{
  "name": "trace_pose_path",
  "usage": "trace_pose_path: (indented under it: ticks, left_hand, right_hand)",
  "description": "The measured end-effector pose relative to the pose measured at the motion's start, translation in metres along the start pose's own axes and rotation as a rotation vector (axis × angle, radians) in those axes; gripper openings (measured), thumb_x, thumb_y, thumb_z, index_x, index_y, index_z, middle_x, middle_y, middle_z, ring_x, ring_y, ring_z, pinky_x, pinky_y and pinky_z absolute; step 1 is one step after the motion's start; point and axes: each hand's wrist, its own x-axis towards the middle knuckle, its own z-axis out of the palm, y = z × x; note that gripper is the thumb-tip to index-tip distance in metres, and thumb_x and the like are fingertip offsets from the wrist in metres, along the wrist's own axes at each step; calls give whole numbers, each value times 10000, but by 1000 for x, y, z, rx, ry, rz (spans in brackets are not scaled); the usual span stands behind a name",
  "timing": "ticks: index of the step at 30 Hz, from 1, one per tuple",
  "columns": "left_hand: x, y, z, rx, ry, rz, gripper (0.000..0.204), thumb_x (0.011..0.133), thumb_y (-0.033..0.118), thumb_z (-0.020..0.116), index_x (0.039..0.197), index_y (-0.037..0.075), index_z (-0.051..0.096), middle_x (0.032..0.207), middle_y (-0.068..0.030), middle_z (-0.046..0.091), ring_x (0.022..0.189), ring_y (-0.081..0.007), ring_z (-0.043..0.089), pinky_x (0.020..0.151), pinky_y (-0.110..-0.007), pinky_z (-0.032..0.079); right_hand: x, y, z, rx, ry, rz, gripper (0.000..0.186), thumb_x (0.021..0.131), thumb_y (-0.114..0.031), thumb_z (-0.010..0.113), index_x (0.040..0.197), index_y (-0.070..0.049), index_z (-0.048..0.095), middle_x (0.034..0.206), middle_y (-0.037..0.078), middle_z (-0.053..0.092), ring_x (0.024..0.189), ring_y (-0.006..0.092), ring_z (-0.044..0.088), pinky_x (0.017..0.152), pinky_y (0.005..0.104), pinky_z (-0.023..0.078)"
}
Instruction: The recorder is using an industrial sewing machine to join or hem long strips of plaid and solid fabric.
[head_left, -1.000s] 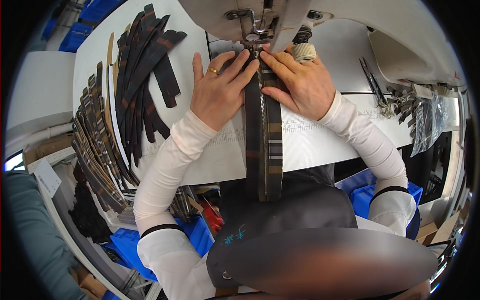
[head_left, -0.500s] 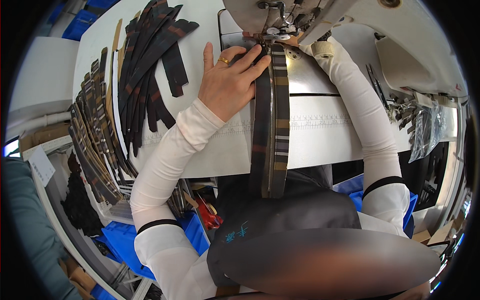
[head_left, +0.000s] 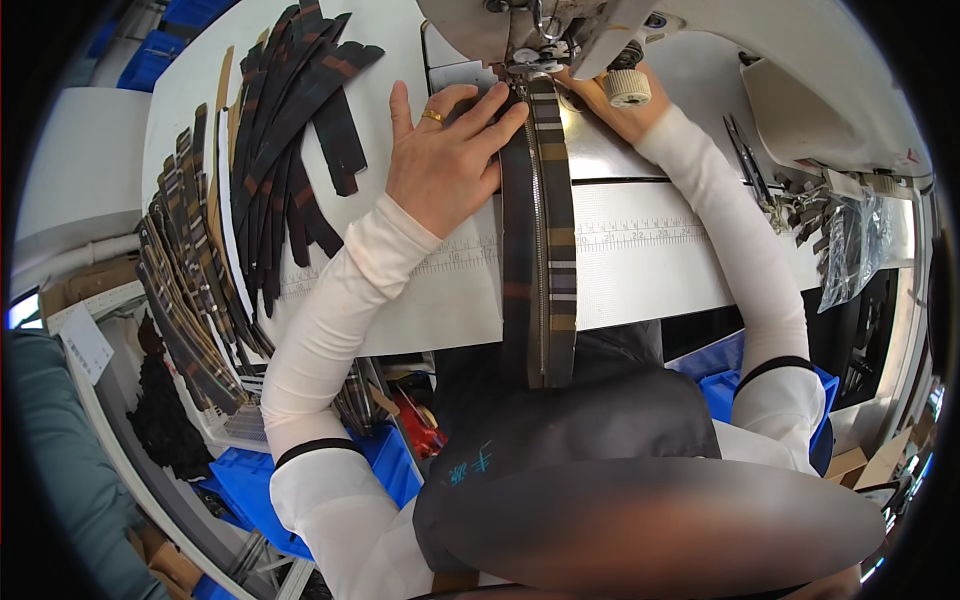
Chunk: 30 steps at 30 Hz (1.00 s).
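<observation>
A long dark fabric strip with a metal zipper (head_left: 537, 230) runs from under the presser foot (head_left: 533, 62) of a sewing machine, over the table edge and onto my lap. Plaid bands in tan, white and grey line its right side. My left hand (head_left: 445, 150), with a gold ring, lies with fingers spread, their tips on the strip's left edge just before the foot. Beyond the machine's white knurled knob (head_left: 628, 88), my right hand (head_left: 622, 108) reaches toward the foot from the right, fingers stretched out. Its fingertips are partly hidden by the machine head.
Dark fabric strips (head_left: 290, 130) lie piled on the left of the white table (head_left: 430, 310), beside stacked plaid strips (head_left: 190, 260). Scissors or tweezers (head_left: 750, 160), metal zipper pieces (head_left: 800, 205) and a clear plastic bag (head_left: 850, 250) sit at right. A blue bin (head_left: 255, 490) stands below left.
My right hand has drawn back slightly to the right of the foot, so more of it shows. My left hand stays spread at the strip. The whole view has shifted slightly.
</observation>
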Motion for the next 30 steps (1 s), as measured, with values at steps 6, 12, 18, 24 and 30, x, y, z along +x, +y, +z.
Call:
trace_pose_path:
  ticks: [6,12,18,24,30]
  left_hand:
    - [0,3,-2,73,161,77,331,676,134,730,1001,167,676,1011,61,621,1094,-182,542,1055,-647,57]
    - [0,3,-4,55,235,136,287,629,43,715,889,160,692,874,75,597,1034,-161,574,1065,-628,38]
    - [-1,4,-4,41,201,130,277,631,26,712,873,160,691,877,78,593,1040,-165,567,1042,-652,80]
    - [-4,3,-3,-4,149,84,281,643,31,709,884,177,691,930,84,594,1080,-174,542,1008,-678,124]
    - [-8,12,-9,-32,-4,-43,331,748,124,676,1066,213,693,1164,67,626,1161,-211,505,1058,-620,79]
  right_hand:
    - [-34,-23,-3,156,238,-126,289,874,-156,583,1145,-58,587,1121,129,599,987,326,562,822,389,448]
    - [-37,-21,-1,177,268,-119,305,872,-139,618,1169,-69,599,1092,119,628,971,320,591,825,373,474]
    - [-37,-19,0,164,241,-124,282,844,-125,617,1107,-24,599,1155,109,613,1073,303,555,917,382,456]
    - [-36,-19,1,130,257,-134,281,835,-123,628,1097,-26,606,1129,102,623,1057,303,563,907,383,463]
    - [-32,-29,5,3,218,-320,376,832,-263,645,1140,-52,602,1091,88,627,1068,262,543,902,378,423]
